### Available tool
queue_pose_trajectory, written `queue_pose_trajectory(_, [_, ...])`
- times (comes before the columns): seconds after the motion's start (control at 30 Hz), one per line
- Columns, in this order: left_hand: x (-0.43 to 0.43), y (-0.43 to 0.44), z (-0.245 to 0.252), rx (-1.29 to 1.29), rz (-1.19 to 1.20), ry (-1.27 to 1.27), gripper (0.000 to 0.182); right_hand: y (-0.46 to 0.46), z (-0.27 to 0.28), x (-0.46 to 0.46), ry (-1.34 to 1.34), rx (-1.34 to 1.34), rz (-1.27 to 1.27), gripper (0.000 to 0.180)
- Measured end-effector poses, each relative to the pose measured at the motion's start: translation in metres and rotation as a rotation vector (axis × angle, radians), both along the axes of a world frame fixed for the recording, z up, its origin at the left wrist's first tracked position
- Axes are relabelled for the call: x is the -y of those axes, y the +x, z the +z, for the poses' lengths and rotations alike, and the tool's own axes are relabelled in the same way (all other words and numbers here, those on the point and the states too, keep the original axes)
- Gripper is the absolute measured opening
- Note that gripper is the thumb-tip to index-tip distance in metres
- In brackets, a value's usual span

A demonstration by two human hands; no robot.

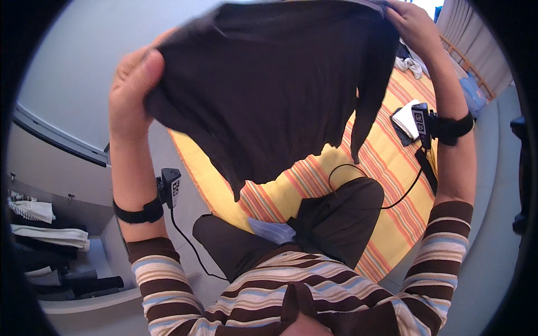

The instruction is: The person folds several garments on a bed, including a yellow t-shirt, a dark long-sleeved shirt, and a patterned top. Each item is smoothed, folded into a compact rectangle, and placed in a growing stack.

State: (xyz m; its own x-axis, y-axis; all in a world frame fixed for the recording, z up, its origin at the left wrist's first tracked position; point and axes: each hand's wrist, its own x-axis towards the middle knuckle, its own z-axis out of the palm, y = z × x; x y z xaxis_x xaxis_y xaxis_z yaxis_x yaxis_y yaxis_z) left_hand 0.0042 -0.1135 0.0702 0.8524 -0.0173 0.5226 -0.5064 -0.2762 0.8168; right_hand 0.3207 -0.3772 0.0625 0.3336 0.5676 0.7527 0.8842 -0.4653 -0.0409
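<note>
A dark long-sleeved garment (273, 88) hangs spread out in the air between my raised hands, above a bed with a yellow and orange striped cover (391, 168). My left hand (134, 88) grips one upper side of it, with the thumb on top of the cloth. At the upper right, my right hand (414, 25) pinches the opposite top corner. Two sleeve-like ends dangle below. Both forearms bear black straps with small devices and cables. A light blue cloth (271, 230) lies between my legs.
An open drawer (105, 300) at the lower left holds folded and rolled clothes (50, 237). Folded white cloth (407, 119) on dark cloth lies on the bed at right. Beyond are a crumpled light cloth (408, 67), a blue pillow (473, 94) and a curtain (466, 33).
</note>
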Motion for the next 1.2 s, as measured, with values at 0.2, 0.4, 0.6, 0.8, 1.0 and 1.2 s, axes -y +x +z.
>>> queue_pose_trajectory(0.2, [0.042, 0.072, -0.027, 0.117, -0.064, 0.373, 0.028, -0.086, 0.016, -0.043, -0.083, -0.788, 0.802, 0.02])
queue_pose_trajectory(0.4, [0.048, 0.094, -0.053, -0.089, 0.163, 0.049, 0.024, -0.099, 0.0, -0.048, 0.091, -0.945, 0.794, 0.026])
queue_pose_trajectory(0.6, [0.039, 0.103, -0.067, -0.017, 0.444, -0.111, 0.026, -0.116, -0.055, -0.058, -0.144, -0.84, 0.562, 0.031])
queue_pose_trajectory(0.8, [0.036, 0.095, -0.079, 0.008, 0.391, -0.071, 0.025, -0.121, -0.094, -0.108, -0.116, -0.72, 0.59, 0.033])
queue_pose_trajectory(1.0, [-0.039, 0.058, -0.092, 0.013, 0.248, -0.216, 0.025, -0.089, -0.099, -0.121, -0.038, -1.118, 0.851, 0.023])
queue_pose_trajectory(1.2, [-0.14, 0.02, -0.108, 0.023, -0.032, -0.253, 0.049, -0.072, -0.066, -0.089, 0.358, -1.402, 0.2, 0.019])
